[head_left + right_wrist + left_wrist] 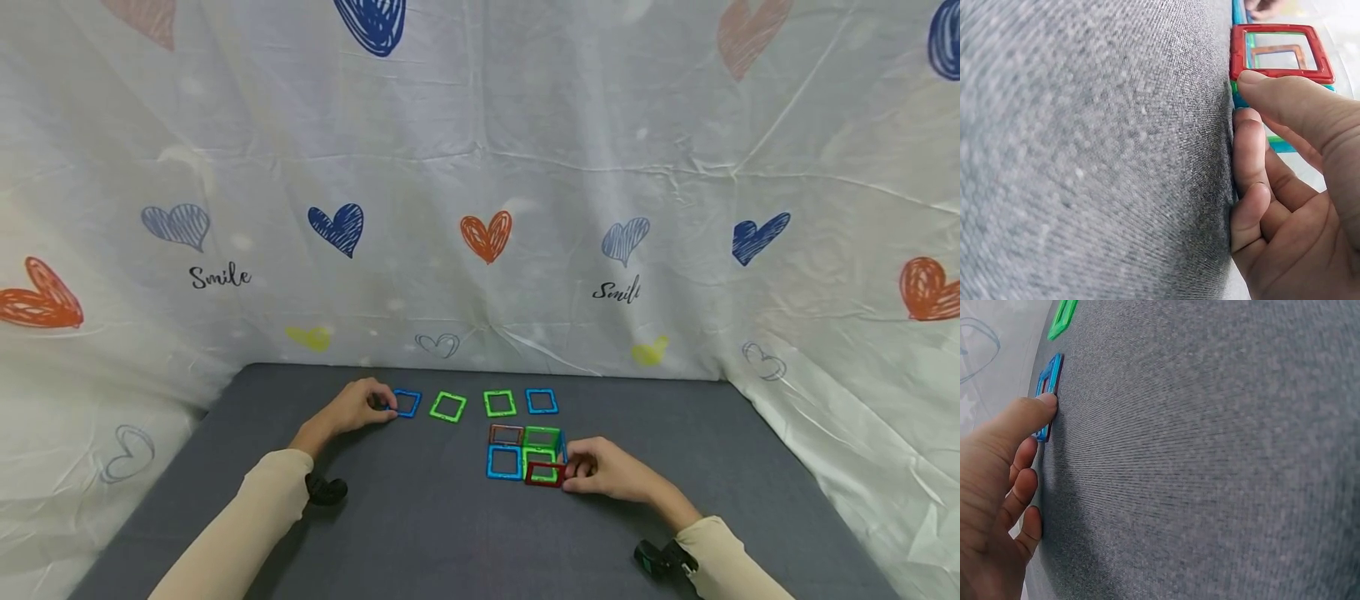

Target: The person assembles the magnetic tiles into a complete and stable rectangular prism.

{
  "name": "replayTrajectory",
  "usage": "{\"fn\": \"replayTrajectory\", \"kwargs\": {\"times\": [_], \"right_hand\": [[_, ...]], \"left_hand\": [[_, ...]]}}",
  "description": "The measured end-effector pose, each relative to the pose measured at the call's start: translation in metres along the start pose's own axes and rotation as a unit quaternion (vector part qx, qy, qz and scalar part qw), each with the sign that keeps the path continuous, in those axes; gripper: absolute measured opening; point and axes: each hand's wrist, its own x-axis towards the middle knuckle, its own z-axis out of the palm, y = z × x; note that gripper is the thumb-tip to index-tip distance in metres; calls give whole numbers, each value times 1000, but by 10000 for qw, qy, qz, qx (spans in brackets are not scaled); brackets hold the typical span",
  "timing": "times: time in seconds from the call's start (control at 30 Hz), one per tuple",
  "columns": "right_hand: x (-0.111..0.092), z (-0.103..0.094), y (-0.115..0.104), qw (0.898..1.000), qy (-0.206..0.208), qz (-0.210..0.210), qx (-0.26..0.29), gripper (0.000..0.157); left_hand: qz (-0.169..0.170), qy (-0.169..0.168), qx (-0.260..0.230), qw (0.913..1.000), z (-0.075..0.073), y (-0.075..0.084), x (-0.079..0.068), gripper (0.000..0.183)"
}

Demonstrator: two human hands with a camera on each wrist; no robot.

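Head view: on a gray tabletop [450, 533], the right hand [611, 471], fingers curled, is pinching the edge of a red square frame [1279, 29] standing before a cluster of blue, green and brownish-red frames [522, 463]. Farther back, the left hand [356, 406] is pinching a blue frame [417, 405], left end of a row; two green frames [501, 413] and another blue one [543, 411] are lying rightward, a heart-printed white curtain [420, 275] hanging behind.

- A dark gray table [420, 517] is supporting everything.
- Two blue frames [543, 412] and two green frames [500, 414] are lying along the far side.
- A multicolored cluster of frames [522, 461] is standing nearer.
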Motion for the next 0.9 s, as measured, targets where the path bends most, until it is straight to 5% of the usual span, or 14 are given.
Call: {"fn": "replayTrajectory", "kwargs": {"times": [0.4, 0.9], "right_hand": [[0, 0, -3, 10000, 3, 14, -9, 10], [0, 0, -1, 10000, 5, -23, -43, 9]], "left_hand": [[165, 206, 234, 9994, -4, 0, -5, 6], [426, 554, 432, 9966, -28, 12, -19, 10]]}}
